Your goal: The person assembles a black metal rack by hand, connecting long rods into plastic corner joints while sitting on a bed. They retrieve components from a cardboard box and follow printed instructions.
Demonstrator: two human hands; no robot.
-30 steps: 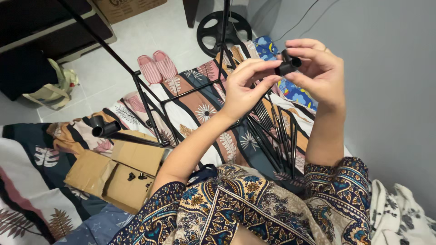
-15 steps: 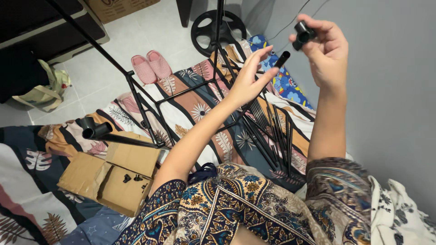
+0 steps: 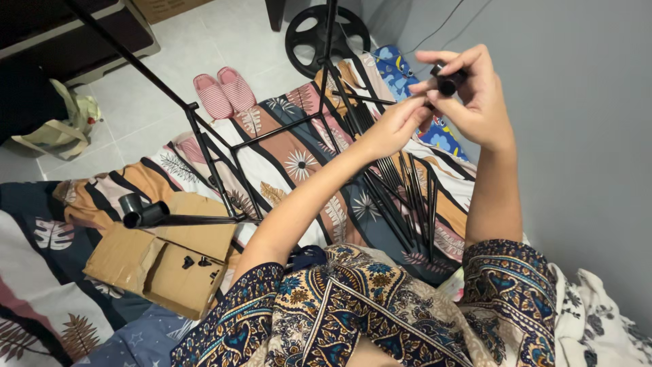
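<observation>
Hands rejoined, black connector (image 3: pixel 448 81) half-hidden behind fingers (image 3: pixel 468 68)

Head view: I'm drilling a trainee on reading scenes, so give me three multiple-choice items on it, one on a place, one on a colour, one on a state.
1. Where do the slippers lie?
A. on the tiled floor
B. on the cardboard
C. on the person's lap

2. What colour is the connector in the right hand?
A. white
B. black
C. red

3. How is the connector held?
A. lying loose on the blanket
B. raised, right hand gripping, left hand touching
C. clamped in a stand

Answers:
1 A, they sit on pale tiles beyond the blanket.
2 B, it is dark like the rods.
3 B, both hands meet at it above the blanket.
</observation>
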